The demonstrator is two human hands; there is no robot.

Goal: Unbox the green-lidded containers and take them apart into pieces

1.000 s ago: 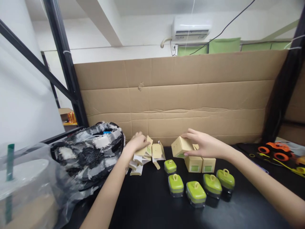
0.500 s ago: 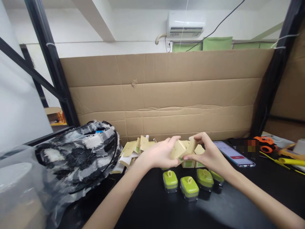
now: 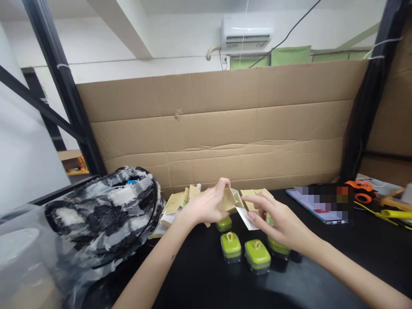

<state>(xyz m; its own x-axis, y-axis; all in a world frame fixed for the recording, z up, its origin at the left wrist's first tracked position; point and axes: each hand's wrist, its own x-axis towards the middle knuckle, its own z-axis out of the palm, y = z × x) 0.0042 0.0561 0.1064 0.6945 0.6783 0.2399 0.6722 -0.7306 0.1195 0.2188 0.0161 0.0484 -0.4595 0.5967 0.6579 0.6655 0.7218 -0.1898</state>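
Observation:
My left hand (image 3: 206,206) is closed around a small tan cardboard box (image 3: 228,201), held above the black table. The box's right end stands open, and a white flap or slip of paper (image 3: 246,219) sticks out from it. Close to that end is my right hand (image 3: 273,214), fingers apart, with its thumb at the white piece; whether it touches is unclear. Below the hands stand small clear containers with lime-green lids, such as a left one (image 3: 231,246) and a middle one (image 3: 257,256). Another green-lidded container (image 3: 279,248) is partly hidden by my right wrist.
Behind my right hand stand more tan boxes (image 3: 254,195). Opened cardboard packaging (image 3: 175,204) lies left of my left hand, beside a black-and-white shaggy bag (image 3: 112,210). A phone (image 3: 317,207) and an orange toy vehicle (image 3: 362,191) are at right. A cardboard panel (image 3: 219,128) closes the back.
The box has moved left with my left hand, and its end now shows open with the white piece out. My right hand has come off the box's side and its fingers have spread.

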